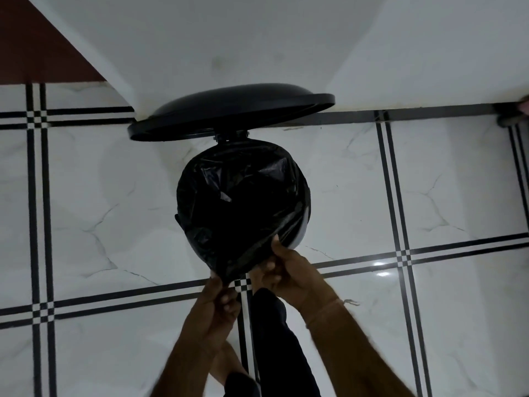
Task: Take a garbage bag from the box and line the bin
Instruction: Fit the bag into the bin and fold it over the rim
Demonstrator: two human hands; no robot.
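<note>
White marble-look floor tiles [86,196] crossed by paired black stripes fill most of the view, with a white wall [229,38] along the far edge of the floor and a brown panel [31,44] at the far left corner.

Near the middle of the far edge, a black round lid [229,110] stands tipped open against the wall. Just in front of it, on the floor, is the bin [305,224], of which only a pale sliver of side shows. The black garbage bag [243,196] sits in it, its mouth spread over the rim and its crinkled plastic draped down the outside.

At the bag's near side, the left hand [220,302] pinches a gathered point of the plastic between curled fingers and thumb. A leg in dark trousers [274,339] shows between the forearms. The right hand [286,270], just beside the left, grips the bag's edge against the bin's near right rim; a thin thread band [329,306] circles that wrist.

A small dark object [511,117] lies at the far right edge, too cut off to identify.
</note>
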